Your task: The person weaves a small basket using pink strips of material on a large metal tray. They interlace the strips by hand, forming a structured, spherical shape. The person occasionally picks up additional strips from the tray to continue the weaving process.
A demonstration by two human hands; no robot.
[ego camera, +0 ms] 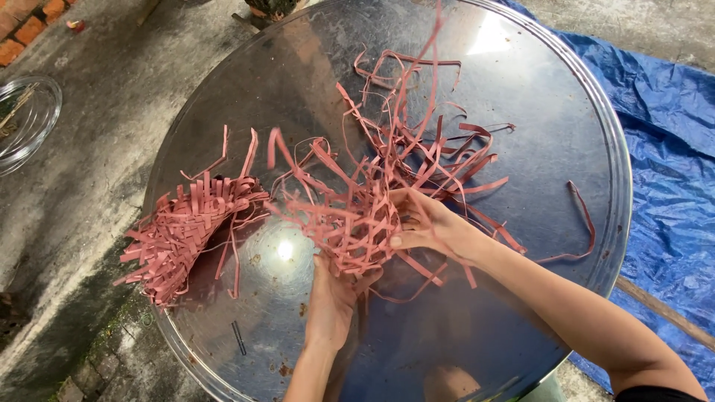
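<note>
**Two hands in a tangle of pink strips on a round steel tray**

A large round metal tray fills most of the view, its polished face mirroring sky and a bright glare spot near the middle. It rests over rough grey concrete ground, with a crinkled blue tarpaulin under its right side and a few red bricks at the upper left corner. A clear glass bowl sits well apart on the left. The tray's raised rim stands bare along the right and the bottom.

The left hand reaches up from below, fingers apparently curled into the underside of a loose tangle of flat pink strips; the strips hide the fingertips. The right hand comes in from the right, fingers closed on the same tangle at mid-tray. A denser, partly woven bundle of strips lies at the tray's left edge, overhanging the rim.
</note>
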